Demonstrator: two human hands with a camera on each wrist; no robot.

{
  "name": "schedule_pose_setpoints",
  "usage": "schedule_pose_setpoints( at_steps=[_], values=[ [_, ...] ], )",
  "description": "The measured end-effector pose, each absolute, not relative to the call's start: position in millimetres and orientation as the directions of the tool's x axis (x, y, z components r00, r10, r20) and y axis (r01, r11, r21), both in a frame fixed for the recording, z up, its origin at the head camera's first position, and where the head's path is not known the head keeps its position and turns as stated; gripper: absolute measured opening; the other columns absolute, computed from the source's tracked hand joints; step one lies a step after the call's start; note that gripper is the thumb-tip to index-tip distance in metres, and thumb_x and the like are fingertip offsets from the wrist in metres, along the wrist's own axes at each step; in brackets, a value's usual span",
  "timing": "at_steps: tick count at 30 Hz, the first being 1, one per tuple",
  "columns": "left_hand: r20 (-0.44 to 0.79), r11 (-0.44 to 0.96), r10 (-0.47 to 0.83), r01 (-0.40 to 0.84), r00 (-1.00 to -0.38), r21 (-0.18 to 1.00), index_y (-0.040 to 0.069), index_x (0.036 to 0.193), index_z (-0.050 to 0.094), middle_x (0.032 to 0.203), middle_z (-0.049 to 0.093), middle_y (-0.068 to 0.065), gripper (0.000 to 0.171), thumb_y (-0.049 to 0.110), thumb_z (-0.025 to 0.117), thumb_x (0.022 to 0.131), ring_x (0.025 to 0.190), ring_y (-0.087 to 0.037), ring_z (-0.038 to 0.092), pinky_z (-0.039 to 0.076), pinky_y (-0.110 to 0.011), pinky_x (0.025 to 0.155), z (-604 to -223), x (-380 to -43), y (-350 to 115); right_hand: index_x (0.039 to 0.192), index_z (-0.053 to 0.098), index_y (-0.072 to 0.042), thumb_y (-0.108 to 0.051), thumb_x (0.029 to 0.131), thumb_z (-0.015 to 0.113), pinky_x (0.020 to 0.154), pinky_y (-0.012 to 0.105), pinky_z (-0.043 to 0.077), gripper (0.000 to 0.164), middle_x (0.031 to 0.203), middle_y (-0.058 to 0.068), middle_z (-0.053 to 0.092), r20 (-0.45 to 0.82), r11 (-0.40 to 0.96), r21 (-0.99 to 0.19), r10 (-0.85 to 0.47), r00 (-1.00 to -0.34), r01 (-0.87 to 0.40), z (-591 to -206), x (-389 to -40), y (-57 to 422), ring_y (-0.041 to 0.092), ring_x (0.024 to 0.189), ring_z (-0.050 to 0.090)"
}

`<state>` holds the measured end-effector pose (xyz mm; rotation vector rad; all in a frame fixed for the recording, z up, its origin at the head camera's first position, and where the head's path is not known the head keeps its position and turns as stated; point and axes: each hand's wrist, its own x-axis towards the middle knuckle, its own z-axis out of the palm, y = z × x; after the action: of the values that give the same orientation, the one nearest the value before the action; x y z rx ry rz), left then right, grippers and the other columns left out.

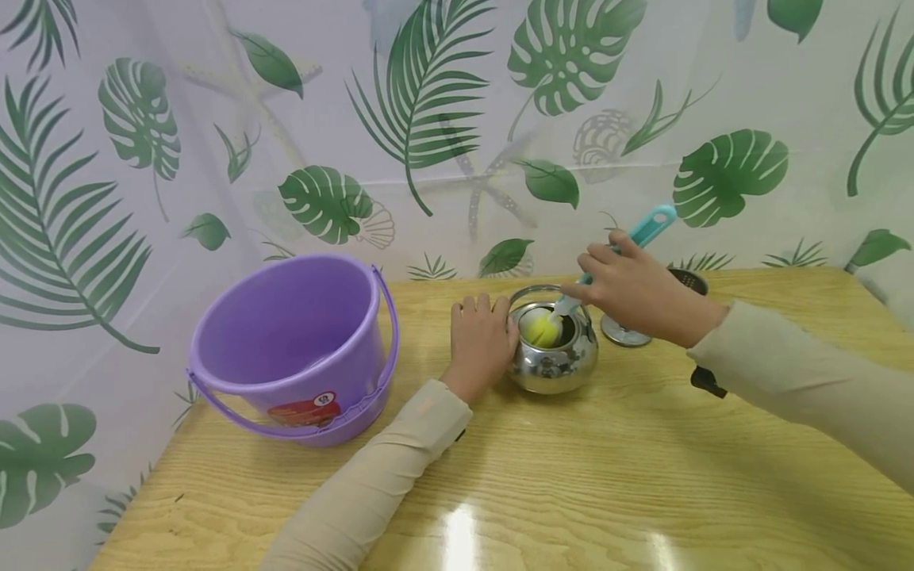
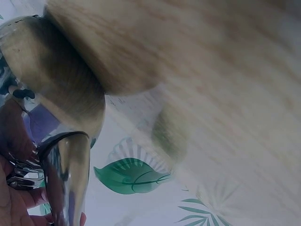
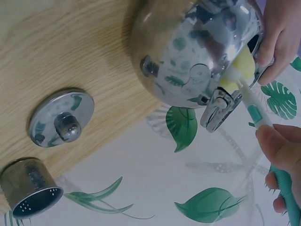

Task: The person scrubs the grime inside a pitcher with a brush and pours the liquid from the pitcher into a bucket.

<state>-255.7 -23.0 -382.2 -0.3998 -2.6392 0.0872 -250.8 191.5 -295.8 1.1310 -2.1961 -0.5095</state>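
Note:
A shiny steel teapot (image 1: 553,374) stands uncovered on the wooden table. My left hand (image 1: 480,341) grips its left side; in the left wrist view, fingers (image 2: 33,197) lie around the spout (image 2: 68,176). With my right hand (image 1: 635,289) I hold a cleaning brush by its turquoise handle (image 1: 653,226), tilted up to the right. The yellow sponge head (image 1: 544,330) sits inside the teapot's mouth. In the right wrist view, my thumb (image 3: 273,146) presses along the brush handle, and the teapot's raised carrying handle (image 3: 218,110) shows beside the brush.
A large purple bucket (image 1: 286,396) stands to the left, its handle hanging down. Right of the teapot, the round steel lid (image 3: 59,115) lies knob up near a perforated steel strainer cup (image 3: 30,188). A leaf-patterned sheet (image 1: 471,159) hangs behind the table (image 1: 571,476).

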Motion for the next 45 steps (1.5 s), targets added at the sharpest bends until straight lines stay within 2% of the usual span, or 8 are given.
schedule_pose_setpoints(
  at_steps=[8,12,18,22,28,33,40,45],
  values=[
    [0.445,0.957,0.291,0.266,-0.847,-0.119,0.015,0.105,0.057,0.095,0.06,-0.005,0.023,0.031,0.044,0.094,0.09,-0.023,0.056,0.042,-0.035,0.079,-382.6,-255.7,-22.8,0.112,0.068,-0.018,-0.003,0.07,0.078,0.091,0.047,0.038,0.046,0.103,0.015,0.064,0.287,0.524,0.631,-0.842,-0.456,-0.571,-291.7,-251.1,193.2,0.028,0.094,0.05],
    [0.458,0.957,0.289,0.265,-0.841,-0.119,0.015,0.104,0.057,0.095,0.06,-0.005,0.022,0.031,0.045,0.094,0.09,-0.023,0.056,0.042,-0.036,0.079,-383.2,-256.1,-23.1,0.11,0.069,-0.017,-0.003,0.066,0.081,0.089,0.045,0.035,0.047,0.102,0.014,0.064,0.289,0.511,0.654,-0.85,-0.44,-0.558,-291.5,-251.7,190.8,0.027,0.093,0.048],
    [0.469,0.956,0.293,0.266,-0.833,-0.125,0.016,0.104,0.057,0.094,0.06,-0.005,0.022,0.031,0.045,0.094,0.09,-0.024,0.056,0.042,-0.036,0.079,-385.0,-257.1,-23.8,0.095,0.069,-0.014,-0.009,0.068,0.08,0.083,0.042,0.03,0.03,0.091,0.012,0.064,0.281,0.451,0.767,-0.875,-0.394,-0.455,-286.9,-244.3,176.3,0.026,0.085,0.047],
    [0.453,0.957,0.29,0.262,-0.843,-0.127,0.016,0.105,0.056,0.095,0.06,-0.005,0.022,0.031,0.044,0.095,0.091,-0.024,0.056,0.042,-0.037,0.08,-384.7,-256.8,-23.7,0.083,0.065,-0.011,-0.015,0.07,0.079,0.084,0.039,0.029,0.019,0.084,0.01,0.063,0.223,0.381,0.841,-0.891,-0.396,-0.383,-280.1,-236.2,164.3,0.024,0.082,0.045],
    [0.47,0.955,0.296,0.266,-0.832,-0.13,0.015,0.103,0.057,0.093,0.06,-0.005,0.021,0.032,0.048,0.093,0.089,-0.023,0.057,0.042,-0.036,0.079,-383.3,-254.8,-23.7,0.069,0.065,-0.01,-0.011,0.072,0.077,0.086,0.037,0.027,0.013,0.078,0.007,0.063,0.183,0.311,0.894,-0.91,-0.372,-0.323,-274.5,-231.3,146.8,0.022,0.08,0.042],
    [0.533,0.955,0.293,0.267,-0.794,-0.126,0.015,0.098,0.058,0.089,0.06,-0.005,0.018,0.031,0.053,0.09,0.086,-0.023,0.057,0.042,-0.036,0.077,-384.1,-254.9,-23.7,0.061,0.064,-0.013,-0.005,0.074,0.075,0.089,0.037,0.026,0.018,0.074,0.002,0.065,0.166,0.281,0.919,-0.913,-0.374,-0.278,-271.0,-232.0,132.5,0.02,0.081,0.046],
    [0.565,0.956,0.291,0.253,-0.772,-0.146,0.015,0.093,0.058,0.086,0.061,-0.004,0.017,0.031,0.054,0.089,0.083,-0.023,0.058,0.043,-0.035,0.074,-385.8,-255.8,-23.3,0.067,0.069,-0.014,-0.008,0.076,0.075,0.092,0.037,0.027,0.012,0.083,0.001,0.071,0.078,0.221,0.928,-0.903,-0.423,-0.301,-263.5,-233.7,121.5,0.02,0.088,0.054],
    [0.538,0.956,0.291,0.259,-0.791,-0.137,0.015,0.091,0.056,0.085,0.059,-0.003,0.016,0.031,0.053,0.09,0.081,-0.022,0.056,0.042,-0.035,0.074,-386.4,-256.4,-23.9,0.065,0.069,-0.015,-0.01,0.075,0.075,0.094,0.037,0.03,0.013,0.08,-0.001,0.07,0.062,0.269,0.866,-0.893,-0.445,-0.421,-253.6,-239.9,119.1,0.018,0.086,0.056]
  ],
)
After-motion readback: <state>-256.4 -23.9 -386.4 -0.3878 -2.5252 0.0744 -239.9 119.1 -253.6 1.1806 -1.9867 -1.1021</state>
